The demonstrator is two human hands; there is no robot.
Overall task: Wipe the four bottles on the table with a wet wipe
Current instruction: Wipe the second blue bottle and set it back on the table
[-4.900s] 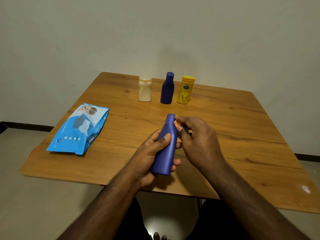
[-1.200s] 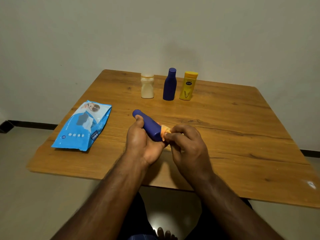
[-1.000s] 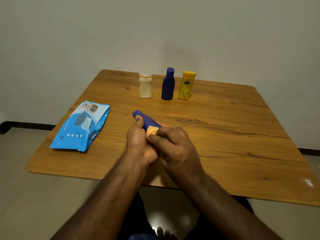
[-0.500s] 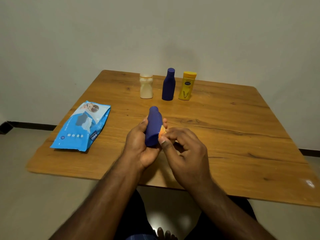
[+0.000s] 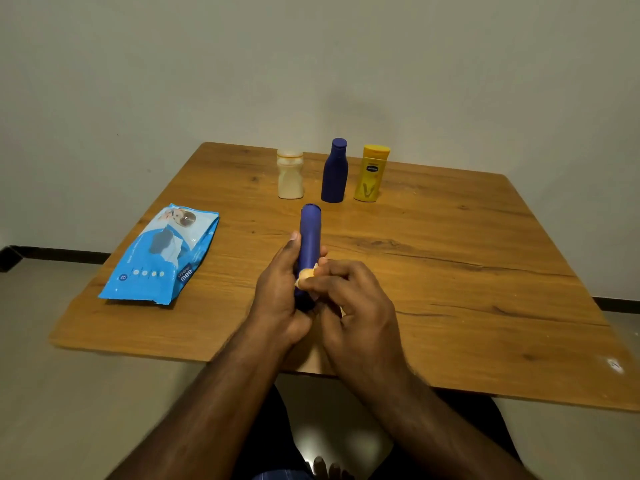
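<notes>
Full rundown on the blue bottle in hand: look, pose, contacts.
The held blue bottle is dark blue, slim, matte, plastic-looking, with no label in view. It is raised above the table, one flat end pointing away toward the three standing bottles. The left hand grips its lower part; the right hand pinches a small wipe against its side.

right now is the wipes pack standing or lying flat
Lying flat. The wipes pack rests on its back on the table, printed face up, left of both hands.
</notes>
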